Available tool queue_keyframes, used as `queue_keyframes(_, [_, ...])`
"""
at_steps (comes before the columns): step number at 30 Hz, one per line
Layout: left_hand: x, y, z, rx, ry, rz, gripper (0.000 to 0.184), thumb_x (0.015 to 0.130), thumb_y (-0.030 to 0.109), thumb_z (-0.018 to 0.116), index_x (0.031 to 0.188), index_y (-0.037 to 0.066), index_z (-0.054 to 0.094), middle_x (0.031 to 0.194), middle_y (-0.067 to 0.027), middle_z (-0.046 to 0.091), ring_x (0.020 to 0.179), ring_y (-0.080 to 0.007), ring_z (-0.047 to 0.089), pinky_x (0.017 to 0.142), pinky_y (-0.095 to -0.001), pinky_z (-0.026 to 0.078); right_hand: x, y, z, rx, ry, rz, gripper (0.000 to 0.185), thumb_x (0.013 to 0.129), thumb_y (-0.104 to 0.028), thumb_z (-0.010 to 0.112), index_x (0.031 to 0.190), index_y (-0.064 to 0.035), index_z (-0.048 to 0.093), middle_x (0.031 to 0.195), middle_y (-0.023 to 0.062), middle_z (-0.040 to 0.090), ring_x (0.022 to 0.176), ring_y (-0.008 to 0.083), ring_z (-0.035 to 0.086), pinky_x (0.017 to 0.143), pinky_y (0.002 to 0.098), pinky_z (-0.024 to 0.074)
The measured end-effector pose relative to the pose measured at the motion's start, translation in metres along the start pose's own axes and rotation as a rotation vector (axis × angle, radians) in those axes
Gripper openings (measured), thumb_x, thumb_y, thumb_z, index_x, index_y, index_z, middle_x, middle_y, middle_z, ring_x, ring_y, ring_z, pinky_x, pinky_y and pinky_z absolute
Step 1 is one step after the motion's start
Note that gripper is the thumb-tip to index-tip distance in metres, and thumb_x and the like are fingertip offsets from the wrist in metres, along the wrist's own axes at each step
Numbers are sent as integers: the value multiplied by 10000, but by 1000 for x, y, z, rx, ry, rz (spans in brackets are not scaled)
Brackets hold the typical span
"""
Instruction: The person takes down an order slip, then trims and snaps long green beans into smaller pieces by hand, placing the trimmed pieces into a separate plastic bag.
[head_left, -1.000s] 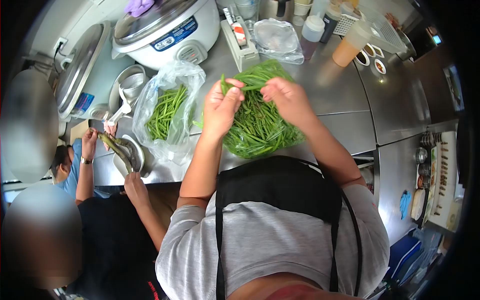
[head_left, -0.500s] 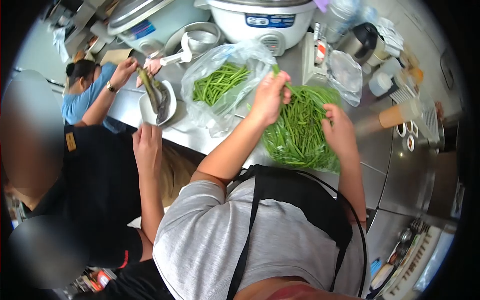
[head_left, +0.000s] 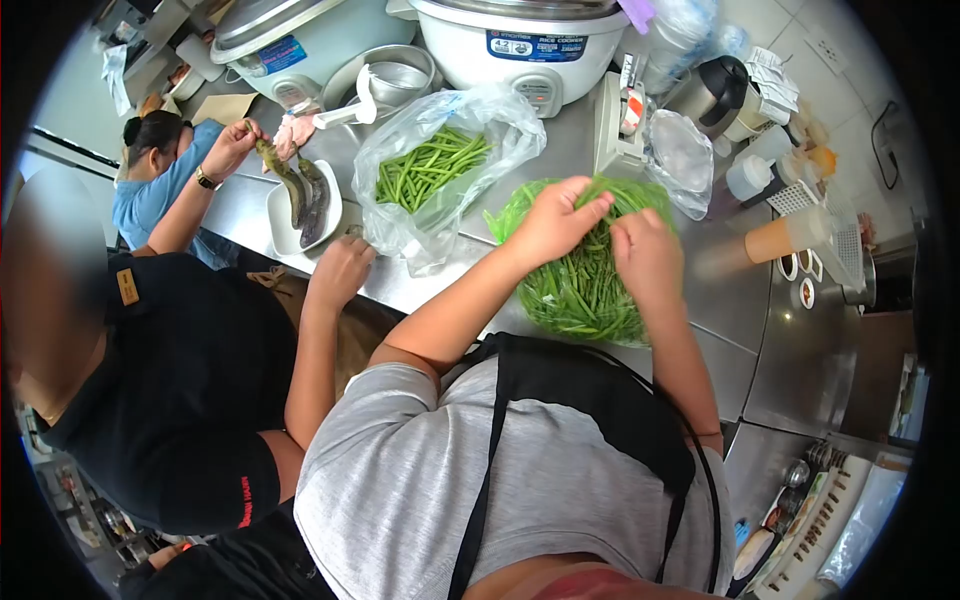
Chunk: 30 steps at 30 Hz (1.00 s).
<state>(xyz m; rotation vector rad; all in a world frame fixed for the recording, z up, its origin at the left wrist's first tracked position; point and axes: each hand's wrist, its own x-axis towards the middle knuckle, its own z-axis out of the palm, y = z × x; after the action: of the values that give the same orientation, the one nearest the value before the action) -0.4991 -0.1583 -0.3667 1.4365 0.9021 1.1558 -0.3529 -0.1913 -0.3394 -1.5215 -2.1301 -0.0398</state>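
Observation:
A green plastic bag (head_left: pixel 497 222) full of green beans (head_left: pixel 590 290) lies on the steel counter before me. My left hand (head_left: pixel 562 222) is closed on the bag's upper edge, thumb toward the middle. Facing it, my right hand (head_left: pixel 648 255) is curled at the bag's right upper side, fingers closed on the plastic; its exact grip is partly hidden. Just left of the bag, an open clear plastic bag (head_left: pixel 510 120) holds cut green beans (head_left: pixel 432 168).
At left a co-worker's hand (head_left: pixel 230 152) lifts eggplants (head_left: pixel 290 185) by their stems over a white dish (head_left: pixel 283 232); their other hand (head_left: pixel 342 268) is near the counter edge. Rice cookers (head_left: pixel 450 40), a metal bowl (head_left: pixel 425 62) and a scale (head_left: pixel 618 150) stand behind.
My left hand has come down and right, and my right hand has closed and moved in toward it. The green bag's top is now drawn up between them. The co-worker's lower hand moved right.

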Motion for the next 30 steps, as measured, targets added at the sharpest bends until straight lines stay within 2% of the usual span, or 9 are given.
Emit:
queue_keyframes(3, [-4,18,12,115,-135,159,142,796,109,551,903,18,567,755,-51,584,666,-113,509,646,-262,418,4,-2,-22,24,73,-47,94,718,-157,581,701,-75,537,713,80,512,691,264,522,609,374,401])
queue_keyframes(4, [-5,24,13,167,-151,180,135,780,108,552,882,19,552,748,-87,579,672,-188,537,652,-310,429,4,-1,-25,34,85,-64,92,722,-154,577,700,-75,534,711,81,512,694,264,521,615,372,399])
queue_keyframes(7, [-2,21,12,666,-128,340,124,750,100,560,846,23,543,761,-137,564,704,-277,546,638,-334,433,-5,2,-28,-80,-12,-34,98,724,-155,578,701,-74,528,707,82,510,682,274,518,603,374,398])
queue_keyframes(10, [-7,26,20,701,-97,314,138,724,103,570,829,24,530,770,-161,552,741,-341,521,619,-358,432,-8,4,-29,-84,-31,-15,98,723,-146,576,715,-66,520,722,88,521,673,280,520,583,380,397])
queue_keyframes(13, [-8,36,25,491,-17,292,135,737,99,570,842,25,530,755,-155,553,693,-307,538,608,-335,431,-5,6,-25,196,113,18,86,753,-119,550,731,-53,500,692,90,507,624,253,511,549,355,392])
queue_keyframes(19, [-11,45,28,241,6,198,96,769,56,538,855,14,530,736,-113,555,677,-182,532,635,-283,421,-10,5,-9,1085,96,323,115,839,-111,473,742,-49,476,597,-19,428,554,55,383,498,205,323])
queue_keyframes(21, [-10,44,30,105,-8,192,114,781,41,527,890,7,528,801,-32,562,744,-102,503,675,-248,414,-9,3,-7,1105,151,306,120,848,-114,468,747,-50,475,605,-43,425,553,24,368,496,181,310])
queue_keyframes(23, [-7,41,32,45,4,174,79,793,44,523,866,15,527,745,-5,540,683,-66,478,613,-219,402,-6,-2,-7,1127,206,295,121,851,-116,465,749,-50,473,607,-39,426,554,30,374,497,185,315])
queue_keyframes(30, [-4,40,34,98,-47,34,46,805,77,532,826,37,518,621,55,459,539,-21,398,479,-176,333,7,0,-21,1132,521,208,118,855,-117,463,782,-29,491,632,-16,465,562,44,401,513,197,346])
